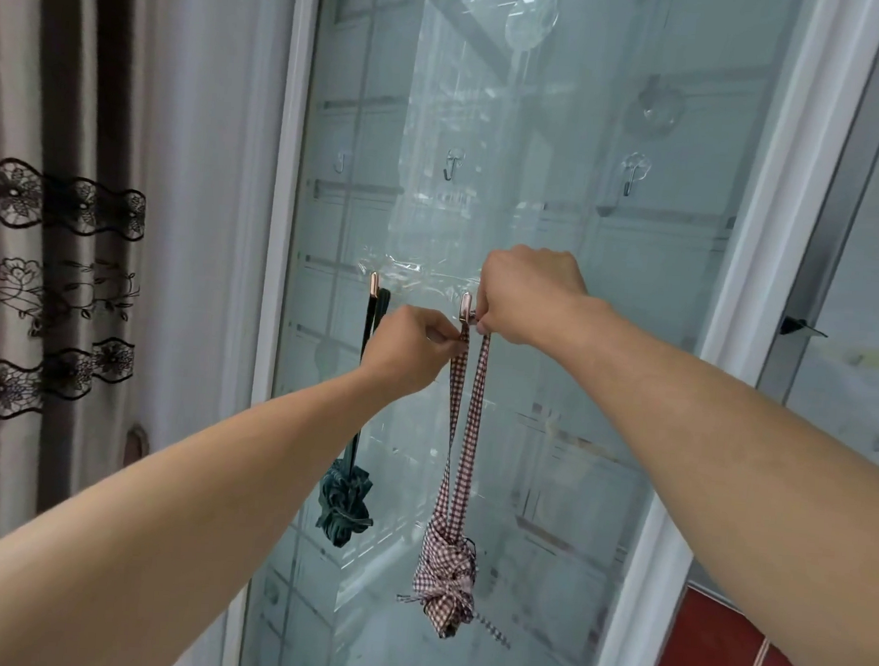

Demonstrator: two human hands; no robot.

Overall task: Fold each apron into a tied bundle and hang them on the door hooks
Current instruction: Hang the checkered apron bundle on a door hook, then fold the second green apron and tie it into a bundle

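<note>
**Two apron bundles on a glass door, both hands at the second hook**

Two tied apron bundles hang against a frosted glass door point(561, 237). The checked bundle point(445, 585), red and white, dangles low in the middle of the door from a long strap loop point(466, 416) in the same cloth. Its knot sits near the bottom, with two short tie ends sticking out sideways. The dark green bundle point(343, 507) hangs to its left, a little higher, from a dark strap on its own copper hook point(374, 283).

Two copper hooks are visible. At the second copper hook point(465, 306), both hands meet at the top of the checked strap. The left hand point(410, 354) pinches the left side of the loop just below the hook. The right hand point(524, 297) has its grip closed around the top of the loop beside the hook; its fingertips are hidden behind the knuckles. Whether the loop is already seated over the hook cannot be told.

Higher on the glass are three small clear hooks point(453, 164) in a row, and two clear suction cups point(531, 16) above them, hard to make out against reflections. The left forearm hides part of the green strap.

A grey curtain point(56, 258) with black lace bands hangs on the left. A strip of red floor point(716, 653) shows at lower right.
</note>
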